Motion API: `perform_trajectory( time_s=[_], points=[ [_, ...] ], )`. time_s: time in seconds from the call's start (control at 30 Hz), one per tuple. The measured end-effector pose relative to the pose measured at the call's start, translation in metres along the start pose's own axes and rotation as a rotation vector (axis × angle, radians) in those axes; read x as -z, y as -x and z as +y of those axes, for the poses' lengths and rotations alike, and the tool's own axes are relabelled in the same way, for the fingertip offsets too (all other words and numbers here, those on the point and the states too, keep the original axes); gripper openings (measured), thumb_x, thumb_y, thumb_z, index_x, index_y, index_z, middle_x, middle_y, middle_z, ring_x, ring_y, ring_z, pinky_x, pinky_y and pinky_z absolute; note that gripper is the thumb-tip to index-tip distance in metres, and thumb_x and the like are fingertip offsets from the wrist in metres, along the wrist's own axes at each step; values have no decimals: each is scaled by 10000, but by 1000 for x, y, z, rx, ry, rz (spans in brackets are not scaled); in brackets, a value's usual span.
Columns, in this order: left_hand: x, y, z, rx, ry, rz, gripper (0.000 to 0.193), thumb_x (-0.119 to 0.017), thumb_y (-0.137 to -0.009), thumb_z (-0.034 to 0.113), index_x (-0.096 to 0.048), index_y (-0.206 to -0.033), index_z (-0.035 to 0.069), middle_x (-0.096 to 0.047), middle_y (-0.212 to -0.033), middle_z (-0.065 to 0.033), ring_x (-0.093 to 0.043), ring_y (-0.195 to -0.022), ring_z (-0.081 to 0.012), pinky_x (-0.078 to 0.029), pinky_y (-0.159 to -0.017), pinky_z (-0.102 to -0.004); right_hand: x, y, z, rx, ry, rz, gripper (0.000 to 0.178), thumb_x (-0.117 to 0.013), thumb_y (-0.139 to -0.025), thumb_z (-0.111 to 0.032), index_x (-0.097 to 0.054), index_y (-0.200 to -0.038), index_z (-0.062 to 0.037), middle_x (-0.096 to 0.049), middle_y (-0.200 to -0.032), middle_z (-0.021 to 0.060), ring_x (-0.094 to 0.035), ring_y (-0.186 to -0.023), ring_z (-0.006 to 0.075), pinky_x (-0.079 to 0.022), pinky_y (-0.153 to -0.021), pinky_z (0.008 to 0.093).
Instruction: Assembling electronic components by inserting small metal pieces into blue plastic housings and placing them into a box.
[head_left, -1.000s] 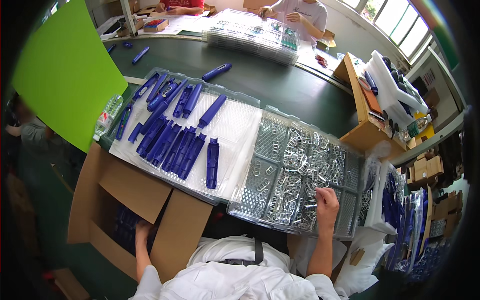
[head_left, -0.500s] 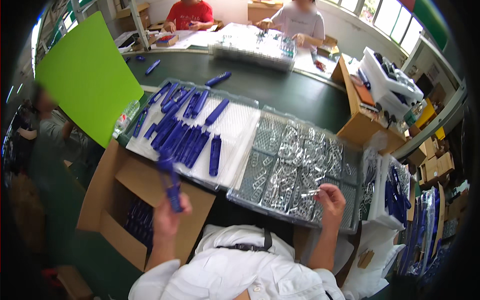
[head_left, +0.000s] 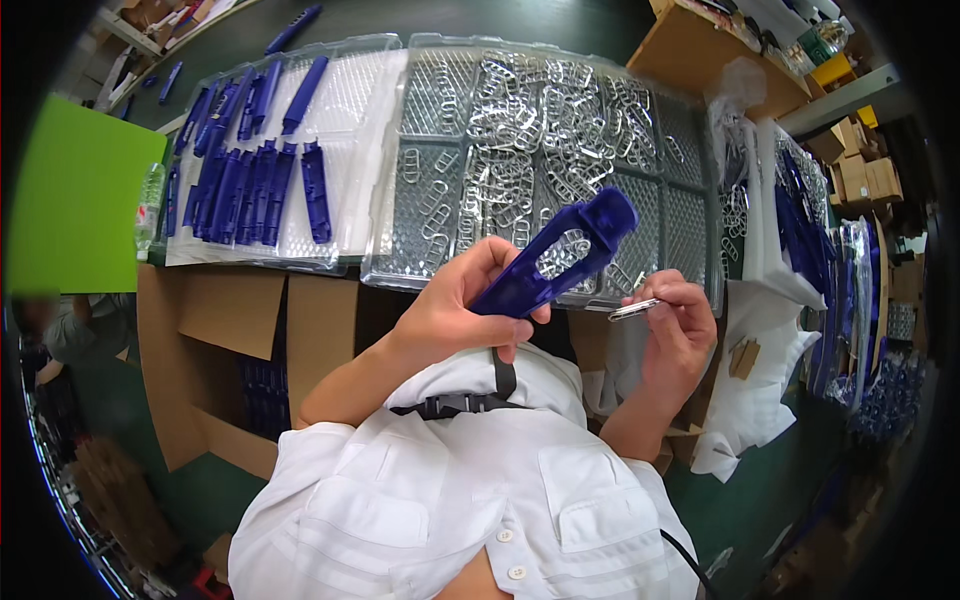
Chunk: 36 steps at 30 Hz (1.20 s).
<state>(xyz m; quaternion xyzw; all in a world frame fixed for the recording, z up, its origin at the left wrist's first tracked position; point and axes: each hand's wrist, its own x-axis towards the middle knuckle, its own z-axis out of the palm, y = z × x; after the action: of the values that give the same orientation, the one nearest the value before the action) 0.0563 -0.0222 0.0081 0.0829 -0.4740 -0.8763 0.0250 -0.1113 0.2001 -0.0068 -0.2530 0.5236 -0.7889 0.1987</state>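
Above my lap, my left hand (head_left: 455,310) grips a long blue plastic housing (head_left: 590,235) by its narrower end. The wide end, with an oblong opening through it, points up and to the right. To the right of it, my right hand (head_left: 675,325) pinches a small shiny metal clip (head_left: 636,310) between thumb and fingers. The two parts are apart. Behind them a clear compartmented tray (head_left: 415,225) holds many similar metal loop pieces (head_left: 510,180). On the left, a white-lined tray (head_left: 345,160) carries several blue housings (head_left: 245,190) in rows.
An open cardboard box (head_left: 215,360) with blue parts inside stands at the left below the trays. A plastic bottle (head_left: 150,205) is beside a green panel (head_left: 75,200). At the right are a wooden box (head_left: 700,60) and a white container (head_left: 760,215).
My left hand has brought the blue housing rightward from over the cardboard box to the middle. My right hand still pinches the metal clip, now close to the housing. The view has tilted downward.
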Motion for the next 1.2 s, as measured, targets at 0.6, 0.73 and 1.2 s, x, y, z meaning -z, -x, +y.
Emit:
perform_trajectory(
  time_s=[0.6,0.73,1.2],
  points=[
    [8,-10,-35,175,150,8,422,-476,-1112,319,-468,-1415,25,-603,-941,-63,-588,-597,-107,-485,-551,-250,-69,-50,-14,207,955,-158,176,-792,-780,27,-736,-939,-21,-585,-1450,217,-571,-1354,368,-468,-1043,496],
    [14,-8,-43,141,142,-15,398,-485,-1105,291,-494,-1390,12,-603,-944,-59,-594,-651,-105,-493,-594,-250,-72,-55,-7,181,927,-206,151,-778,-782,30,-733,-920,-9,-603,-1433,217,-596,-1326,372,-487,-1031,480],
    [17,-1,-40,127,-14,12,419,-465,-1071,167,-451,-1458,8,-616,-877,-65,-540,-587,-93,-444,-549,-236,-81,-56,2,209,999,-363,124,-770,-763,63,-698,-852,14,-671,-1297,212,-682,-1145,349,-559,-893,391]
  ],
)
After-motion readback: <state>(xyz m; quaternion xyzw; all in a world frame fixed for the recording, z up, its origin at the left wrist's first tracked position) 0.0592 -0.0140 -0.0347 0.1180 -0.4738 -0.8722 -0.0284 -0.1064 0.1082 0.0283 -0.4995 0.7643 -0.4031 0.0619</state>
